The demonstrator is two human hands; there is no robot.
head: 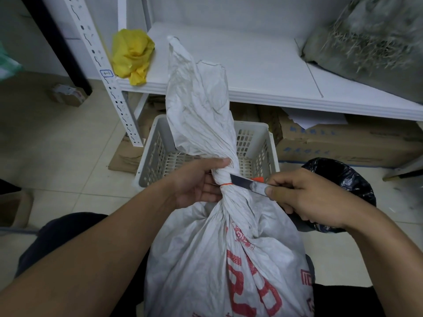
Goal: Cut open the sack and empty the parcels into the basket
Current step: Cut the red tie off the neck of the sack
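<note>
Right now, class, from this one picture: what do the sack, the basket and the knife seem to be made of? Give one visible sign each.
Sack: probably woven plastic fabric, matt white; stiff, sharp creases.
Basket: moulded plastic, pale grey; slotted walls.
Knife: blade seemingly metal; thin, dull sheen.

Parcel storeroom or sorting room, white slotted-steel shelving (pixel 251 65) with a numbered label (pixel 107 73) on its upright, flattened cardboard boxes (pixel 343 143) stacked beneath, tiled floor (pixel 57 145), tied woven shipping sack (pixel 219 259), perforated plastic basket (pixel 263 152)
</note>
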